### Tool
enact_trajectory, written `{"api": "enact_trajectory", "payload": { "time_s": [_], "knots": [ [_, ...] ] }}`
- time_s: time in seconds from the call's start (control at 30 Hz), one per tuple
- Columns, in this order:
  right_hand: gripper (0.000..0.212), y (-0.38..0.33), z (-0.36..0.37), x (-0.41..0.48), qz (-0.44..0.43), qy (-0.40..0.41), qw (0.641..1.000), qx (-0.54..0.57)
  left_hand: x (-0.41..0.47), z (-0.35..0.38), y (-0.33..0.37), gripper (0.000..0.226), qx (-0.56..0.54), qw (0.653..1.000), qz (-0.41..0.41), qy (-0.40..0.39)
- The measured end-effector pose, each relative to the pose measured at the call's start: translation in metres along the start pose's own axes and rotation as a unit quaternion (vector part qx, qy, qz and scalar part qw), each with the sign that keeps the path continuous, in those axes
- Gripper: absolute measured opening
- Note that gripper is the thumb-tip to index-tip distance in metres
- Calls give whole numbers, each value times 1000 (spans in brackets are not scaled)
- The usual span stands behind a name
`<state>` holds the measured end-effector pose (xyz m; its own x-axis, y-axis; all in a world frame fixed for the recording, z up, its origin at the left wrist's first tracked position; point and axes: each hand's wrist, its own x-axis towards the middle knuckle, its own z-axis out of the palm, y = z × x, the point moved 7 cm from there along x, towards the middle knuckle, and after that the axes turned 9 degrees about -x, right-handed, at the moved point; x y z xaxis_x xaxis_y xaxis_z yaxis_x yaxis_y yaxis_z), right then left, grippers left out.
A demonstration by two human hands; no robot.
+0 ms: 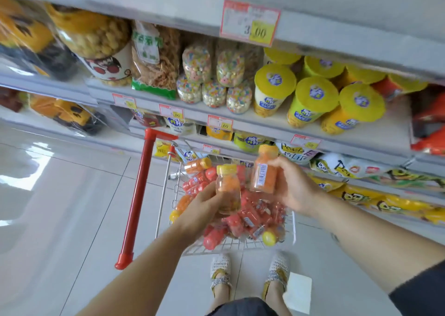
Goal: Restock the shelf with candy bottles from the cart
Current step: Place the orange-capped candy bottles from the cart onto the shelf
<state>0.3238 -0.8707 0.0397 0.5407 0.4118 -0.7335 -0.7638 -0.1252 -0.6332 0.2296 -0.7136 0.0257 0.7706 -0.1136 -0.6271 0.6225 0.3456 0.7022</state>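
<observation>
A: The shelf (265, 126) is faced, and the cart (293, 221) is parked right under it, red handle (138, 195) out to the left.

B: The heap of bottles (243, 219) in the cart is deep, mostly red with a few orange. A good share of the restocking is judged to be left.

A: Two are held clear of the heap. The left hand (204, 206) is wrapped round a yellow-capped bottle (228, 190). The right hand (292, 186) is curled round an orange-capped bottle (264, 171), with its barcode label turned to the camera. Both are held just above the cart, close together.

B: So the step is picked but not yet placed. Next, both bottles must be raised to a board and stood upright.

A: But where? No matching bottles can be made out on the boards. A bare strip is seen on the middle board, right of centre, in front of the yellow-lidded tubs (313, 98).

B: Those tubs are packed close and look tilted, so they could be knocked by a careless reach. To their left, packs of coloured sweets (214, 84) are stacked two high.

A: The lower boards are crammed with yellow bags (361, 198), so no room is offered there. Price tags (249, 22) are clipped along the edges, mostly blurred.

B: And a slip of paper (297, 291) is lying on the floor tiles (72, 195) by the right foot. It could be slipped on.
</observation>
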Motion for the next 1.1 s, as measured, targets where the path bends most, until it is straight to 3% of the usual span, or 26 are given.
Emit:
{"api": "enact_trajectory", "payload": {
  "time_s": [0.1,0.2,0.33,0.4,0.5,0.6,0.73,0.8,0.9,1.0,1.1],
  "knots": [
    [34,-32,-9,-53,0,-10,996,87,-17,55,44,48,-87,996,-5,-34],
    [35,-63,-20,-105,-27,-32,990,136,-33,109,76,63,-128,989,-9,-71],
    [73,-92,-51,-164,-93,-41,984,147,-50,178,104,43,-180,975,4,-127],
    [80,-102,-72,-189,-123,-32,984,127,-58,211,115,39,-193,970,7,-150],
    [73,-119,-101,-223,-164,-9,982,96,-62,255,126,40,-179,968,15,-178],
    [43,-133,-134,-247,-203,17,974,95,-59,292,138,34,-149,969,36,-192],
    [31,-147,-172,-267,-241,33,967,76,-46,326,159,44,-125,969,61,-203],
    [29,-160,-185,-276,-273,41,959,63,-40,339,174,43,-79,973,103,-192],
    [39,-190,-199,-289,-341,76,936,31,-39,352,211,45,29,963,232,-135],
    [52,-219,-207,-297,-395,146,907,-29,-39,359,260,29,178,906,380,-62],
    [47,-243,-213,-302,-422,217,879,-47,-24,362,301,47,260,861,438,2]
  ]
}}
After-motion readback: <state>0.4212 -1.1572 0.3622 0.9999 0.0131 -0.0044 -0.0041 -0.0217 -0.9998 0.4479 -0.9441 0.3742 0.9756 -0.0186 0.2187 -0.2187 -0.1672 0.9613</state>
